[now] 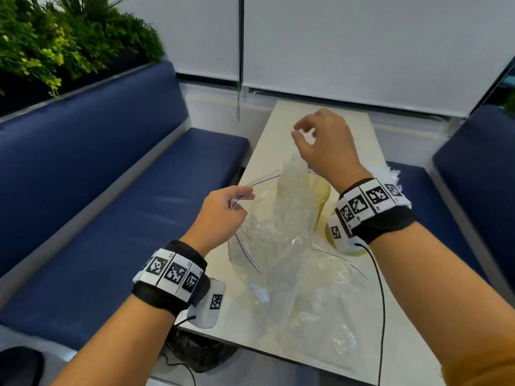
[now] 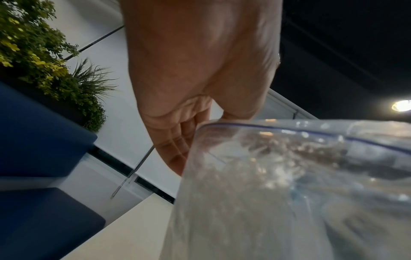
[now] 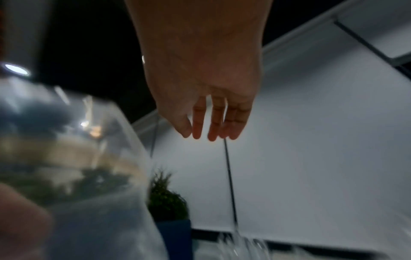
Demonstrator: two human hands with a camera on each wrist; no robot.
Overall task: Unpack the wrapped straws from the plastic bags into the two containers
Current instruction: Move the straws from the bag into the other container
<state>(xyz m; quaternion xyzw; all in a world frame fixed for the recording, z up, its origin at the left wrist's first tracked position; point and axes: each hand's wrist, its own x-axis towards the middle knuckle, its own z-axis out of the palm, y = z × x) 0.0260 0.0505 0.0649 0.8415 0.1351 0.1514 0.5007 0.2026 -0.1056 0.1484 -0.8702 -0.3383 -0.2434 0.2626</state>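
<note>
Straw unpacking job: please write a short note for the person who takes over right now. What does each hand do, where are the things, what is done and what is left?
Left hand: grips the rim of the open plastic bag at the table's left edge.
Right hand: raised above the bag, fingers loosely open, holding nothing that can be made out.
Wrapped straws stick up out of the bag.
Yellowish container stands just behind the bag; the second is largely hidden behind the right wrist.
A second bag lies nearer.
Left: empty both bags; how much is done cannot be told.

Right wrist band (image 1: 370,203) hides 1 container (image 1: 323,195) partly; contents blurred.
</note>
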